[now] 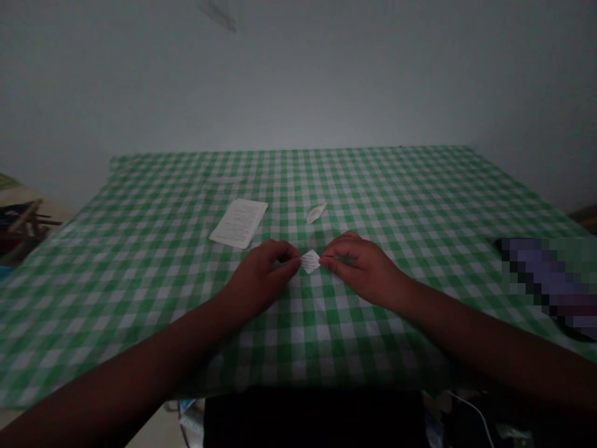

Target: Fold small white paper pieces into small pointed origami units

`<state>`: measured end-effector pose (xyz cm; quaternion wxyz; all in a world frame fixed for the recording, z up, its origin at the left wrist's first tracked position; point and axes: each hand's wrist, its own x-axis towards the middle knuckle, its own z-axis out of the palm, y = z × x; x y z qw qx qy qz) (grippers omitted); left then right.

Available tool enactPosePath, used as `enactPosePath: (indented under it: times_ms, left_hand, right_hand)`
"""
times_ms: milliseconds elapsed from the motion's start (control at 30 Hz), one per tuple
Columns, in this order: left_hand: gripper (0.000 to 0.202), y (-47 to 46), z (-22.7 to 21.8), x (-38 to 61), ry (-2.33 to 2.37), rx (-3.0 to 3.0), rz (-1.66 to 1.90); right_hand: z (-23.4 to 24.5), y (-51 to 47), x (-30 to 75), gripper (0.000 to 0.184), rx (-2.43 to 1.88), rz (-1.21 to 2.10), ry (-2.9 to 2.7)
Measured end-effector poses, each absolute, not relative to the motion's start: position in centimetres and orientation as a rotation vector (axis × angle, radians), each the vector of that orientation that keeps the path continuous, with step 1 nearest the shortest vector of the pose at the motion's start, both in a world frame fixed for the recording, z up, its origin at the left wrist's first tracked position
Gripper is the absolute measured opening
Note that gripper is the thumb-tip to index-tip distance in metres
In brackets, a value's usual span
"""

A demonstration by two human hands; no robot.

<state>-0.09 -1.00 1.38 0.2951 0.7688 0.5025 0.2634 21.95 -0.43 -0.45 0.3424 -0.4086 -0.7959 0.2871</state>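
Observation:
Between my two hands is a small folded piece of printed paper [310,262], diamond-shaped from this side. My left hand [267,272] pinches its left corner between thumb and finger. At the opposite corner, my right hand [361,264] pinches in the same way. Just beyond the hands lies another small folded paper [316,213], pointed at its ends. To the left of it, a flat stack of printed sheets [239,223] rests on the tablecloth.
A green and white checked tablecloth [396,199] covers the table, which stands against a pale wall [298,74]. On the right edge lies a dark, pixelated object [545,280]. Wooden items [25,218] stand off to the left, and a white cable [476,410] hangs below the front edge.

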Motion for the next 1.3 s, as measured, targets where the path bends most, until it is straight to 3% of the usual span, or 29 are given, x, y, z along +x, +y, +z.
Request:
enactPosePath:
  times_ms: [300, 467, 1300]
  left_hand:
    - [0.018, -0.8, 0.7, 0.5, 1.425, 2.332, 0.421]
    - [0.014, -0.5, 0.0, 0.5, 1.496, 2.423, 0.3]
    - [0.018, 1.7, 0.2, -2.4, 1.214, 2.503, 0.166]
  right_hand:
    - [-0.6, -1.0, 21.4, 0.011, -0.975, 0.384, -2.417]
    - [-1.4, -0.8, 21.4, 0.029, -0.789, 0.326, -2.586]
    - [-0.5, -2.6, 20.1, 0.047, -1.153, 0.115, -2.825]
